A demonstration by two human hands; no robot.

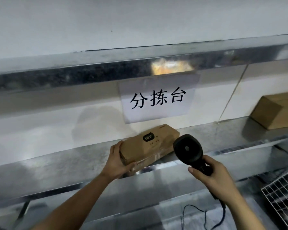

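Gripping the near left end of a long brown cardboard box [148,145] with the left hand [116,161], with thumb along the top edge and fingers curled underneath. Resting that box on a shiny galvanised metal shelf [56,163], just below a white paper sign with black characters [158,98]. Clutching the handle of a black plastic handheld scanner [188,150] in the right hand [218,178], with fingers wrapped fully round it, and pointing its head close in front of the box's right end. Trailing a thin black cable [224,211] below the wrist

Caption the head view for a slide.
Left hand grips a cardboard box on a metal shelf; right hand holds a black scanner.
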